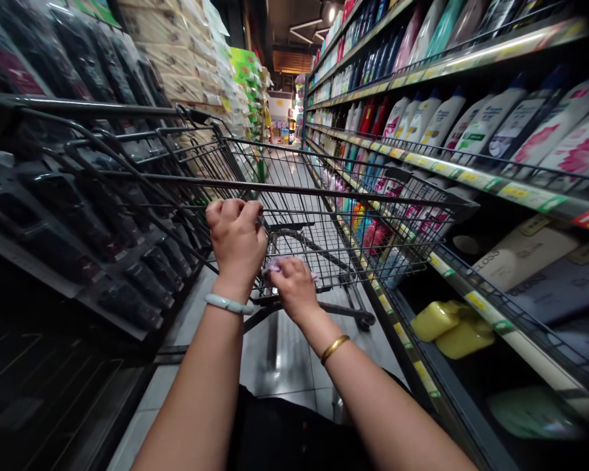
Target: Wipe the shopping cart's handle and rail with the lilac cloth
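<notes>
A dark metal shopping cart (324,245) stands in front of me, its wire basket showing no goods inside. My left hand (238,239), with a pale bangle (228,304) at its wrist, is closed at the cart's near side, fingers curled over the wire frame. Lower and to the right, my right hand (293,284) is closed around a crumpled purple cloth (275,268) close to the basket's near wires. A gold bracelet (334,350) circles that wrist.
Shelves of bottles (436,118) line the right side, with yellow bottles (436,320) on a low shelf. Packaged goods (137,281) hang at the left, before stacked packs (171,52). A tiled aisle (287,167) runs ahead between them.
</notes>
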The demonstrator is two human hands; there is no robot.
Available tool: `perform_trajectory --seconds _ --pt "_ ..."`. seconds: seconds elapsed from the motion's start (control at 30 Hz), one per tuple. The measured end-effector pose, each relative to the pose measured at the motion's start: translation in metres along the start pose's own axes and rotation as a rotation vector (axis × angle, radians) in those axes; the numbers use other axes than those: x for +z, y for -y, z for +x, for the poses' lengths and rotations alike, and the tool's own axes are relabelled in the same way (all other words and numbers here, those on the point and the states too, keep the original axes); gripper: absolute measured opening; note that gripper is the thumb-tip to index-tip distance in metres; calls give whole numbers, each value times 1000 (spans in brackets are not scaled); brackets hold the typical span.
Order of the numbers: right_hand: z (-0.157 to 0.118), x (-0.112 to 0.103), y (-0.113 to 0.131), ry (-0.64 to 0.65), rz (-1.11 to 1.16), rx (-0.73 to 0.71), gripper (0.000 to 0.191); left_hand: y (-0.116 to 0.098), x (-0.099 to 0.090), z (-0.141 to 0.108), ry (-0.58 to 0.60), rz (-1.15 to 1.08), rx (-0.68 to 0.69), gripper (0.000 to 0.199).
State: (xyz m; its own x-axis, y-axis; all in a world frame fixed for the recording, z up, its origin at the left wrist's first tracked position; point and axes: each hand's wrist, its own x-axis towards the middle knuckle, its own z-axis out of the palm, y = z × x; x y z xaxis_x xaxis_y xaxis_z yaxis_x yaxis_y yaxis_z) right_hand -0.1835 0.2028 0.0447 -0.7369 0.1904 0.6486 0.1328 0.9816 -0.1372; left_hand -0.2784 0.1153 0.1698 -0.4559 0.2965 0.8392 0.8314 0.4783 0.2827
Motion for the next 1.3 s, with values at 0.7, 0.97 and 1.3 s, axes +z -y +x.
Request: perform_trajectory --seconds 0.7,0.97,1.3 --pt "27 -50 13 -281 146 124 34 1 -1 0 -9 16 28 32" --pt "28 -43 8 -327 27 125 25 -2 -5 -3 -18 20 36 29" --pt "52 -90 -3 -546 8 217 31 -4 -7 -6 -3 27 35 31"
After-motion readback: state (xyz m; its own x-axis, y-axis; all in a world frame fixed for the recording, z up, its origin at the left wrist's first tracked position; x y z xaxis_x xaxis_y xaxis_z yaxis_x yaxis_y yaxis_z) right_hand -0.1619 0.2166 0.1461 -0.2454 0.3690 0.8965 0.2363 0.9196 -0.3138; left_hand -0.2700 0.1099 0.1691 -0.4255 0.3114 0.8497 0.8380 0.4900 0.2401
